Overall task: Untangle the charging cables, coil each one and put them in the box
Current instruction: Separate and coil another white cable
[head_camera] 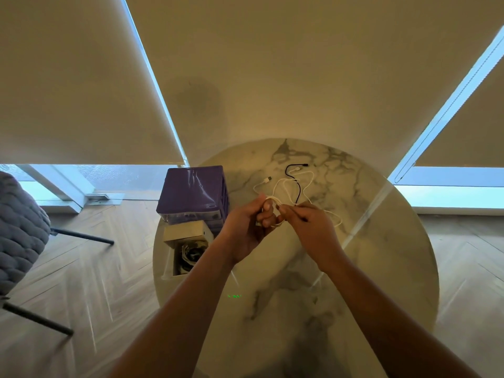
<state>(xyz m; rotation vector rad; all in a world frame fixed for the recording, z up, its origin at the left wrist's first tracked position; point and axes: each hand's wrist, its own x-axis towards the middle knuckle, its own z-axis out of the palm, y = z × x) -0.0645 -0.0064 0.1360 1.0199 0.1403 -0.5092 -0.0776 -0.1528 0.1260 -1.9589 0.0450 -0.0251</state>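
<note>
Drawn roller blinds (81,77) back a round marble table (381,255) that fills the middle of the view. Coiled cables inside the open box (188,249) at the table's left edge are partly hidden by the left forearm and hard to make out. Left hand (246,227) curls round a small coil of white cable (306,184); right hand (313,227) pinches the same cable just beside it. Beyond them, loose white loops cross a black cable (296,181). A purple box (191,189) stands behind the open box. Bare marble lies to the right.

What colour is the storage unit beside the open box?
Purple storage unit, glossy; head view.
</note>
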